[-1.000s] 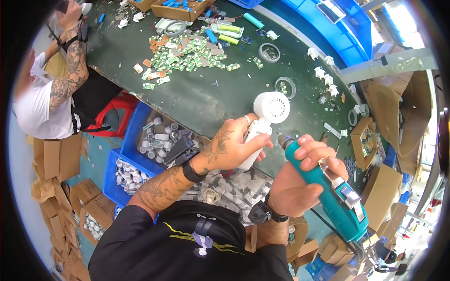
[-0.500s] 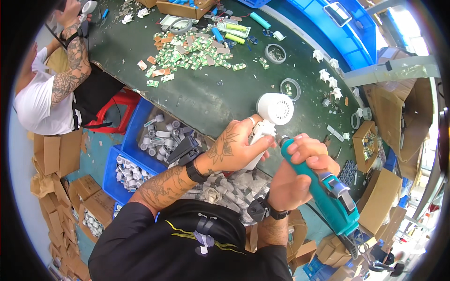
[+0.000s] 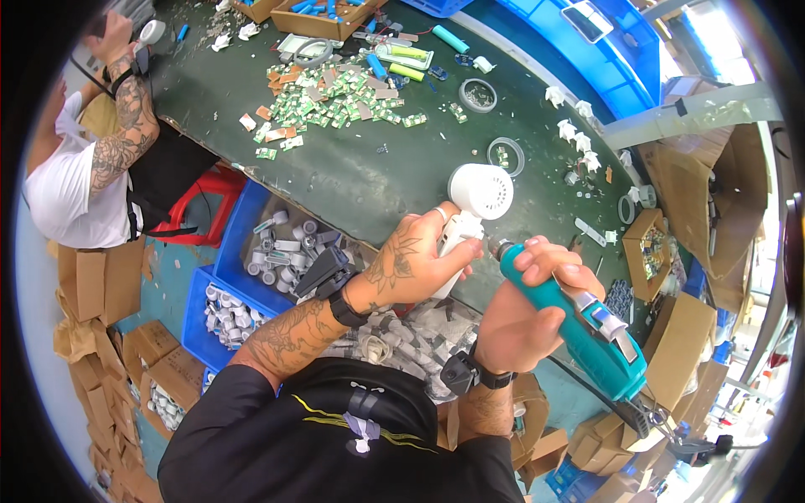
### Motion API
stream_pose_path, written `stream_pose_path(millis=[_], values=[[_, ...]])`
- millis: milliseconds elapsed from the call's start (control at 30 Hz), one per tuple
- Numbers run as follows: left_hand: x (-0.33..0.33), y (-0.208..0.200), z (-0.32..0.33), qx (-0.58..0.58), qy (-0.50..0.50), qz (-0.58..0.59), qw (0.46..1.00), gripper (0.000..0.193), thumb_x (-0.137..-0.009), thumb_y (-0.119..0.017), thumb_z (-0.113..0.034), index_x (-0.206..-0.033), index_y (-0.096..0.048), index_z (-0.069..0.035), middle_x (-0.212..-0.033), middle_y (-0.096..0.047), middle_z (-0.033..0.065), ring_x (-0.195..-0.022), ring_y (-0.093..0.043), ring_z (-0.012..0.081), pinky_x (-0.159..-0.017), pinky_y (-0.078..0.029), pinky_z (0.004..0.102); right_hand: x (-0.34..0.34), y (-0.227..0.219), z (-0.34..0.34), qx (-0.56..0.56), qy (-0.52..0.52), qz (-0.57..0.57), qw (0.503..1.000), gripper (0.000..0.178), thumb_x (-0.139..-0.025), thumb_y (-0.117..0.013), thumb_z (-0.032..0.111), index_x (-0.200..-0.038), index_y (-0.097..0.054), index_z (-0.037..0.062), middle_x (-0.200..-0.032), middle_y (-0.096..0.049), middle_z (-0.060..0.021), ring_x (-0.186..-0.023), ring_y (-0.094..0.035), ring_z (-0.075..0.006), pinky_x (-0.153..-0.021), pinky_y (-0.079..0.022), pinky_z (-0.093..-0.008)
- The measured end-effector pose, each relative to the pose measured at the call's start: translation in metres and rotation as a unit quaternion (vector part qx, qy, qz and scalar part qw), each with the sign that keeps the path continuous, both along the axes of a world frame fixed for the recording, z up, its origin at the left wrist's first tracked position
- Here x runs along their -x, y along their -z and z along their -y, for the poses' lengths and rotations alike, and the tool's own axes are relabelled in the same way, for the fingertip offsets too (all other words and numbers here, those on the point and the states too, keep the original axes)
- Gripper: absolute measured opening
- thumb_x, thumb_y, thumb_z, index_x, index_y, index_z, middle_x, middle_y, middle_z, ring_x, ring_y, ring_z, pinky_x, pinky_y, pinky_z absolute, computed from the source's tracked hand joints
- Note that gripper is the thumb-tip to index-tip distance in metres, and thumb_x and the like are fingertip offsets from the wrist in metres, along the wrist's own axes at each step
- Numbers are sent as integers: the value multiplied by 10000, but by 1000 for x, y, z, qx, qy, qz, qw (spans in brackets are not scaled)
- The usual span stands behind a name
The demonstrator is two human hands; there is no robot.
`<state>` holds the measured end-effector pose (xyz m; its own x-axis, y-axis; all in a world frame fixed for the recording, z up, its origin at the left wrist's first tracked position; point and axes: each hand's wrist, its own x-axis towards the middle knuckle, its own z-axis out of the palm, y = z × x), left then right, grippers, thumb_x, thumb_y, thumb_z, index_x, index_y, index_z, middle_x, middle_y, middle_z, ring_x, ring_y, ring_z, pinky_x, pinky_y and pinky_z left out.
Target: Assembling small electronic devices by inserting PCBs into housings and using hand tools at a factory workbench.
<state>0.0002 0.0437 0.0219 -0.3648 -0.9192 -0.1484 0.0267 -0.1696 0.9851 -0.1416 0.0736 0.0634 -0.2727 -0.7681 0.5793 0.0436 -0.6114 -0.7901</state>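
My left hand (image 3: 412,258) is closed around the handle of a white handheld device (image 3: 480,191), gripping it at the table's near edge. Its round head, with a slotted vent, points away from me and to the right. In my right hand (image 3: 537,306) is a teal electric screwdriver (image 3: 579,339), fingers wrapped round its body. The driver's nose points up and left toward the handle, with a small gap between them. Whether a screw sits at the tip is too small to tell.
Small green circuit boards (image 3: 335,101) lie heaped on the dark green table (image 3: 402,180). Battery cells (image 3: 407,72), rings (image 3: 478,95) and white parts (image 3: 579,138) are scattered beyond. Blue bins (image 3: 243,268) of parts stand at left, near a seated co-worker (image 3: 117,159). Cardboard boxes (image 3: 683,344) are at right.
The view has shifted slightly, so the table's things appear farther left and higher. The screwdriver's nose stands a little farther from the white device. Both hands keep their grips.
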Motion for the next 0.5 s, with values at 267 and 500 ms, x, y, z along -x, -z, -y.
stream_pose_path(millis=[267,500], values=[[4,5,2,-9,-39,-32,999,413,-976,-742,-133,-1320,-559,5,-1094,-768,90,-846,-712,113,-762,-585,290,8,-8,-6,30,6,18,999,531,-1028,-660,483,-1363,-554,85,-958,-585,-68,-975,-581,-230,-1011,-409,-466],[5,6,2,22,-63,-63,996,547,-906,-816,-70,-1364,-521,-29,-1148,-744,81,-944,-668,105,-812,-557,287,10,-1,-9,-5,18,51,999,557,-1017,-682,485,-1362,-532,73,-924,-625,-84,-906,-609,-233,-981,-445,-485]])
